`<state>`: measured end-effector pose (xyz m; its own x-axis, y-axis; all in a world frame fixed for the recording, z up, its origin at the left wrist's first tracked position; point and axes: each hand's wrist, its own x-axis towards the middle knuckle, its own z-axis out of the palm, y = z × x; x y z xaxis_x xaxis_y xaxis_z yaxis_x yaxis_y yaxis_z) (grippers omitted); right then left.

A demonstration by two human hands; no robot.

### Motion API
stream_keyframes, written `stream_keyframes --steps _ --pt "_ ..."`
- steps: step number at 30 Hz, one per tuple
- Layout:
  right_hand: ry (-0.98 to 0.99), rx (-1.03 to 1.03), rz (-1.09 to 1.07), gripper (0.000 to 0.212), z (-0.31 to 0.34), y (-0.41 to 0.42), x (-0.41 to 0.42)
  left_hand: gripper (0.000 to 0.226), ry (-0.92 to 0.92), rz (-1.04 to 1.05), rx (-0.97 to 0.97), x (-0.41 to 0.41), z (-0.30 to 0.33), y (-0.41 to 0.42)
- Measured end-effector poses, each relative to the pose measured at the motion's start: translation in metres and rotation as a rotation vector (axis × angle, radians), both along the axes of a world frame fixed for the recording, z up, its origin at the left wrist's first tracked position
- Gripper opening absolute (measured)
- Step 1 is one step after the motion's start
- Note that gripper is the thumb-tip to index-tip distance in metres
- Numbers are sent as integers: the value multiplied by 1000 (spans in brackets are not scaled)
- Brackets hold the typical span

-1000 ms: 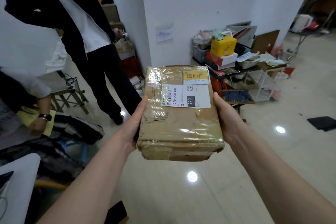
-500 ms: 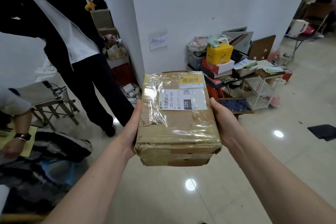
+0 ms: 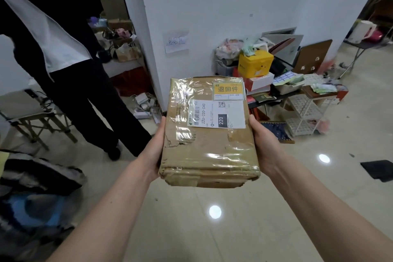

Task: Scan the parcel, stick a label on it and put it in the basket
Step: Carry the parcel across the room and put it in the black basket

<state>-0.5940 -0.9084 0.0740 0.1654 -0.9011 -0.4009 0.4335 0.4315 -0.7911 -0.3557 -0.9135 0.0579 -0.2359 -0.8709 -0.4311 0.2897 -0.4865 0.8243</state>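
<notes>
A brown parcel (image 3: 209, 134) wrapped in clear tape is held up in the middle of the frame, above the glossy tiled floor (image 3: 276, 208). It is clasped between both hands from the sides: the left hand (image 3: 154, 147) is pressed against its left edge with the thumb along the side, and the right hand (image 3: 263, 144) is pressed against its right edge in the same way. The fingers of both hands are hidden beneath the parcel, so how far they are curled cannot be told, but the parcel is carried by the two hands together.

Two stickers are seen on the upper face of the parcel. A yellow label (image 3: 228, 91) with printed characters is stuck at the upper right corner, and just below it a white shipping label (image 3: 217, 114) with a barcode, a small square code and the number 220 is fixed under the tape.

At the upper left of the frame another person in dark trousers (image 3: 85, 100) and a white shirt is standing beside a folding stool (image 3: 32, 117). Behind the parcel a white wall (image 3: 212, 6) is seen, with a sheet of paper (image 3: 176, 41) taped to it. To the right of the parcel a cluttered low surface (image 3: 314, 91) is set against the wall, and a yellow box (image 3: 255, 64) is stacked on other boxes there. A dark flat object (image 3: 378, 170) lies on the floor at the right edge.
</notes>
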Motion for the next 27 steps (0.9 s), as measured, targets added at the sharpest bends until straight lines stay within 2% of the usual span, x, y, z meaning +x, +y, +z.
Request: stream_keyframes --steps 6,12,22,27 --pt "-46 39 2 52 -22 -54 -16 73 -56 -1 64 -18 -14 -53" --pt "-65 0 34 46 -31 -123 -17 74 -89 -33 106 -18 -22 -122" --pt "-8 -16 -40 41 -25 -241 6 71 -178 -97 78 11 -15 -250" --pt "-25 -8 -58 40 -29 -287 11 72 -144 -103 94 14 -18 -297"
